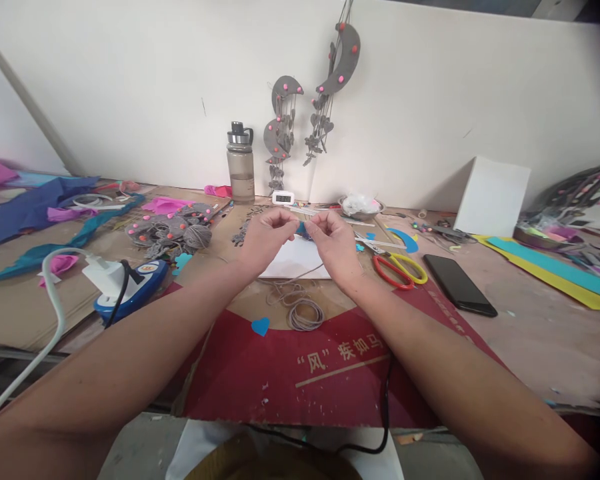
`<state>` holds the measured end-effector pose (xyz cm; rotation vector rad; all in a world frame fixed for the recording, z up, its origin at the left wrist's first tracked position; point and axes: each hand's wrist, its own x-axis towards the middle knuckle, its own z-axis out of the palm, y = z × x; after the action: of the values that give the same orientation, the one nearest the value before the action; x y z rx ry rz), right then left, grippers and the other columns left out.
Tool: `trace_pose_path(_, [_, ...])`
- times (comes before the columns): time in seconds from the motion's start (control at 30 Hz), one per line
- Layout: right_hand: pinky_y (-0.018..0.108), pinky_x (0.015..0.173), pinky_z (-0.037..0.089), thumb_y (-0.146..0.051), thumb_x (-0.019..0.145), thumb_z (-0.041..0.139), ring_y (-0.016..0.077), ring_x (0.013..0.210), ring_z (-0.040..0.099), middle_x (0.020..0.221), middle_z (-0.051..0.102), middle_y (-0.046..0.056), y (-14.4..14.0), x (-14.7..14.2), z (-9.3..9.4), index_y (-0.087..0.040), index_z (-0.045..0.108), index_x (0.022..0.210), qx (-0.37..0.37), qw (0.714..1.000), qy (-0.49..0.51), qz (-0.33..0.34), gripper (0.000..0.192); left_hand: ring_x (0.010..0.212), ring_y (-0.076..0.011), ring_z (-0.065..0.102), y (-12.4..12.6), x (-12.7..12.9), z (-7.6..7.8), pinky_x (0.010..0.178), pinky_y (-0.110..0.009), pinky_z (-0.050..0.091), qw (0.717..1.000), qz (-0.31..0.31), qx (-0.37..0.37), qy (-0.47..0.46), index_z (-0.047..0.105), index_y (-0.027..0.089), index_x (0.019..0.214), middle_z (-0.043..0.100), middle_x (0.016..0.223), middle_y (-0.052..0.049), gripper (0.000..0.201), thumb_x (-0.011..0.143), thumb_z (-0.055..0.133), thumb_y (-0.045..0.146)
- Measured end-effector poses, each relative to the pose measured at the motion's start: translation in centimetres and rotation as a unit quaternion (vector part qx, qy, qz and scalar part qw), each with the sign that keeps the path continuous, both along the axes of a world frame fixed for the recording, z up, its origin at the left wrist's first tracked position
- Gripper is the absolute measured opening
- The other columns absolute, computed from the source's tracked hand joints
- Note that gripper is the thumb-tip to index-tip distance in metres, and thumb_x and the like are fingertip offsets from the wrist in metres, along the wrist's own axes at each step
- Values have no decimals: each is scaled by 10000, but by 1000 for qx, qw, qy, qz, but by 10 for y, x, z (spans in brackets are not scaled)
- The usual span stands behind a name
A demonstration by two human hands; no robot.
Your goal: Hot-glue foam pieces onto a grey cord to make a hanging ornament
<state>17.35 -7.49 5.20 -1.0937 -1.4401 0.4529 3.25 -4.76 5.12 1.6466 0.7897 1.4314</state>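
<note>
My left hand [271, 235] and my right hand [334, 241] meet over a white sheet [293, 259], fingertips pinched together. Between them is a small blue piece [301, 229], gripped from both sides; its shape is mostly covered by the fingers. A thin grey cord runs down from near my right hand to a loose coil of cord [306, 315] on the red and brown cardboard. Left of the coil lies a blue heart cutout [261, 326]. Scissors [396, 267] with red and yellow handles rest just right of my right hand.
A black phone [459, 283] lies to the right. On the left are a blue power strip [135, 290] with a white plug and grey yarn [173, 230]. Behind stand a water bottle [241, 167] and a small clock [283, 198]; grey moon-shaped mobiles [347, 63] hang on the wall.
</note>
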Motion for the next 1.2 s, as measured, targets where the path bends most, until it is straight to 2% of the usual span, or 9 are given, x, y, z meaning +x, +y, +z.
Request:
trace_pose_path(0.1, [240,535,274,-303,785,577,91,541,336,573,402,-64,0,0,1,-201,580,795,-12,1000,3,12,102,572,-88,494,0,0,0,546,-216,385,1000,-1,4,7,604,172,707,552,587,21,93,734,634,256])
trace_pose_path(0.27, [240,509,238,-298,773,581,83,519,298,544,372,-65,0,2,3,-180,607,747,-26,1000,-2,1,123,570,-89,524,1,-1,1,557,-213,422,999,-14,-2,39,630,165,724,590,591,9,117,746,636,280])
trace_pose_path(0.5, [235,499,272,-263,765,544,84,502,342,528,396,-64,3,6,2,-179,580,727,-33,999,-23,-26,99,702,-139,659,2,-2,5,636,-262,528,996,-78,-44,27,674,142,870,694,810,-53,185,764,620,284])
trace_pose_path(0.7, [244,526,274,-254,779,551,90,525,361,550,409,-57,0,6,0,-186,592,744,17,991,-123,-54,87,620,-124,644,-3,-5,7,562,-232,520,990,-20,8,139,673,140,829,702,737,-52,189,765,627,312])
trace_pose_path(0.83, [251,565,291,-232,803,548,94,546,378,570,414,-54,-4,6,-1,-188,598,782,56,980,-180,-58,70,596,-113,629,-6,-5,8,511,-204,497,988,10,33,153,648,156,759,683,676,-30,117,758,611,267])
trace_pose_path(1.0, [256,582,324,-243,844,519,107,571,415,609,448,-50,-7,3,-2,-197,555,892,73,984,-160,-41,75,569,-106,619,-10,-5,14,491,-188,474,991,32,13,129,620,155,699,654,614,-11,81,738,593,220])
trace_pose_path(1.2, [255,574,343,-252,849,519,102,594,445,687,539,-19,-5,2,-5,-198,525,790,57,990,-123,-23,80,519,-99,603,-7,-6,12,503,-203,475,995,22,-12,97,604,156,712,656,605,-10,118,756,589,264])
